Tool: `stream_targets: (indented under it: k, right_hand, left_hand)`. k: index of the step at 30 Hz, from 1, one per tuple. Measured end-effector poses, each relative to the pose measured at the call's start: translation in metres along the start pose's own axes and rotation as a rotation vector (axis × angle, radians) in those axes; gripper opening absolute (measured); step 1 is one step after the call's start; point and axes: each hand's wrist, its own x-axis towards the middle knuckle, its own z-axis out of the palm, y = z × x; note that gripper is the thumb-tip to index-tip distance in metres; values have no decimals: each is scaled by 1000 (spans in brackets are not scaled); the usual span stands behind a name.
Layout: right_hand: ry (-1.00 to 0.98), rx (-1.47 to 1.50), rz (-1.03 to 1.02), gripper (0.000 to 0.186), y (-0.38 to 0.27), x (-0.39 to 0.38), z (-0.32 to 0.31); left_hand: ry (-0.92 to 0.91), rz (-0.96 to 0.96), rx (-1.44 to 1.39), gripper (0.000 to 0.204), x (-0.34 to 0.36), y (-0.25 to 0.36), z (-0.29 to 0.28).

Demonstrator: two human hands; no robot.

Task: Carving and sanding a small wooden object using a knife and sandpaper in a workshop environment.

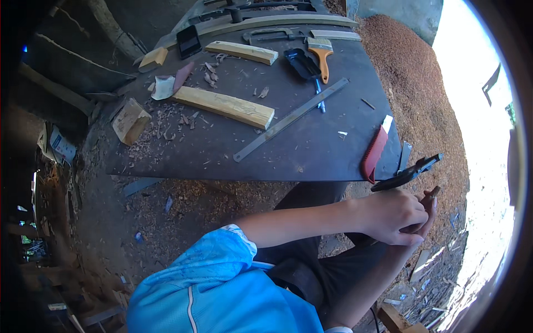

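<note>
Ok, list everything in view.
table: one, brown, centre
sticks: two, pale, on table
blocks: two, pale, table's left
phone: one, black, far left
clamp: one, dark, far side
brush: one, orange-handled, beside clamp
unclear item: one, black, beside brush
ruler: one, grey, mid-right
pen: one, blue, by ruler
knife: one, red, right corner
shavings: many, brown, on table
sawdust: one pile, brown, right
tool: one, black, lower right
jacket: one, blue, bottom
left hand: one, lower right
right hand: one, behind left
</note>
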Motion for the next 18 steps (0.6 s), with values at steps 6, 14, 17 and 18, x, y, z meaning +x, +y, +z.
stream_targets:
  k: [6,14,17,18]
  right_hand:
    - [130,-199,-65,33,-18,-6,5]
    - [44,-393,-16,36,16,6,37]
    - [10,-435,-39,36,27,23,65]
    - [-4,-447,-40,36,32,28,74]
  left_hand:
    - [-90,-13,-73,29,-23,-6,8]
    - [-145,-1,-107,37,-41,-19,22]
    - [-159,52,-102,40,-38,-20,46]
    - [-156,85,-88,43,-36,-18,47]
